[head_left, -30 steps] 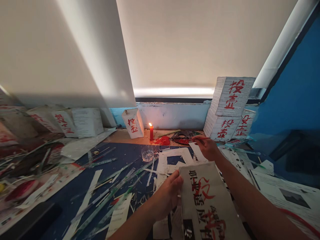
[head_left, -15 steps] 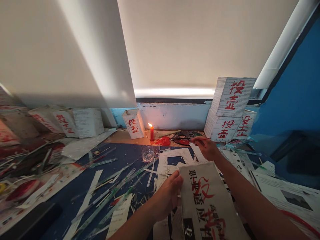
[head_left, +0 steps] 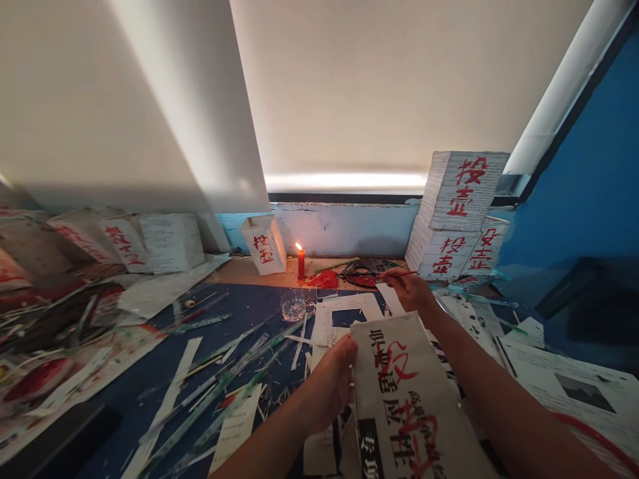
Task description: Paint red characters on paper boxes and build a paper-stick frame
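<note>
Left hand (head_left: 330,382): gripping the box (head_left: 397,406)
Box: just right of that hand, near
Right hand (head_left: 410,291): pinching a brush (head_left: 409,273), farther

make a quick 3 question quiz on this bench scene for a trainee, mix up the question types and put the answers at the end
1. Multiple choice: what does the left hand hold?
a) a pair of scissors
b) a pale printed piece with red strokes
c) a mug
2. True or false: the red candle is burning.
3. Fill the gap: the thin stick-like tool is in the ____ hand.

Key
1. b
2. True; a flame shows at its top.
3. right; the tool lies in the fingers of the right hand.
</note>
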Demonstrator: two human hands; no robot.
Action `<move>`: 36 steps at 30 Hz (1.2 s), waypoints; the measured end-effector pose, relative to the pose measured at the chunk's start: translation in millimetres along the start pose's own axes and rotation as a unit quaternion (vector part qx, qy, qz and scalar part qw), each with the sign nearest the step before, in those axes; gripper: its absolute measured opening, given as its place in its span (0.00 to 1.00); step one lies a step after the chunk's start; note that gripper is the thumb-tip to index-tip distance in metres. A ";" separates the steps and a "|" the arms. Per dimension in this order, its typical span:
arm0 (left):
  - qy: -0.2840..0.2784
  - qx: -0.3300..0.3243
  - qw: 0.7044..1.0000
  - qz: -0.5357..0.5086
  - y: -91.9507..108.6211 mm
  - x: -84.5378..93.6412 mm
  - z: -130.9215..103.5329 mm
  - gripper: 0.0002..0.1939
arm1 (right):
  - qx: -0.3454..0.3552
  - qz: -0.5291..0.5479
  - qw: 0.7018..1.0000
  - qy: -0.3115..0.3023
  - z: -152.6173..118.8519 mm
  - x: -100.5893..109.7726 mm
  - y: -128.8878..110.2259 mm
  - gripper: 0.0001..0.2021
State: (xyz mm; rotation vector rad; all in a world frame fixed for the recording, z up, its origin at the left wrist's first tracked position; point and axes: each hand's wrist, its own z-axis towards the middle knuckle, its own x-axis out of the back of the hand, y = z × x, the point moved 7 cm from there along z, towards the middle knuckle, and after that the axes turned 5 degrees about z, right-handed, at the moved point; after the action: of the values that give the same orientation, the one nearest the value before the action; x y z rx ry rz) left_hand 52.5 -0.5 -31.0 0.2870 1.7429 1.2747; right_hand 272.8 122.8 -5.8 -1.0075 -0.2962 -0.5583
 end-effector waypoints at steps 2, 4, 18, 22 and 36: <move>0.007 0.007 1.000 0.002 -2.1 3.7 0.4 0.34 | 0.000 0.007 1.000 0.002 0.1 -1.2 0.7 0.08; 0.019 0.014 1.000 0.005 -4.1 7.8 0.6 0.35 | -0.002 0.016 1.000 0.002 -0.1 -2.0 0.1 0.09; 0.085 -0.024 0.996 0.010 10.8 19.0 1.5 0.36 | 0.009 0.094 0.992 0.086 1.6 39.2 -65.1 0.09; 0.080 -0.028 0.996 0.016 9.3 20.7 2.2 0.35 | 0.023 0.188 0.971 0.146 -0.6 70.8 -102.3 0.09; 0.095 -0.034 0.994 0.040 5.9 25.2 3.7 0.37 | -0.050 0.384 0.882 0.269 -84.1 115.1 -107.2 0.10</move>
State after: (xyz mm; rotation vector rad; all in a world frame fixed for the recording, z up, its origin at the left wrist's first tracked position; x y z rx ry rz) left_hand 39.8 20.6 -39.6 0.2017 1.8590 1.4566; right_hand 305.1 -28.5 83.1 -0.9340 0.6229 -0.1029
